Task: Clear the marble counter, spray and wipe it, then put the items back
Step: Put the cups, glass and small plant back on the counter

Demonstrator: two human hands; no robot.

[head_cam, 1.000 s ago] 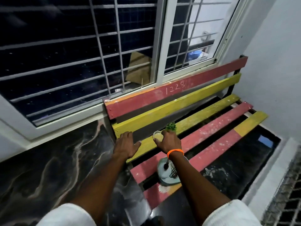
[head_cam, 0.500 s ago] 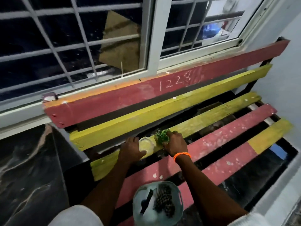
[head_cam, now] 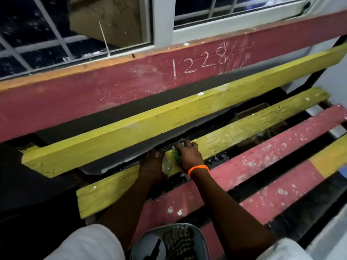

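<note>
Landmark: slatted bench (head_cam: 244,113), red and yellow boards, set under a barred window (head_cam: 163,19).

Containers: a pale blue tub (head_cam: 201,239) sits at the near edge of the bench, partly cut off by the frame. Inside it: a dark braided or beaded bundle and a black flat piece; neither can be identified further. A clear glass jar (head_cam: 166,165) lies on the rear yellow seat slat of the bench, tilted toward the near side. Contents of the jar not resolvable.

Left hand (head_cam: 152,162): on the same yellow slat, just left of the jar and against it. Fingers reach forward into the dark gap behind the slat; how far they curl, and whether they hold the jar, cannot be told.

Right hand (head_cam: 187,154): just right of the jar, fingers curled down over a clump of green glossy beads (head_cam: 176,155), gripping it against the slat. Orange band (head_cam: 198,169) on that wrist.

Writing: "1228" chalked in white on the top red backrest board of the bench. No other labels are legible.

Marble counter: only a dark area left of the bench; its surface is not distinguishable.
</note>
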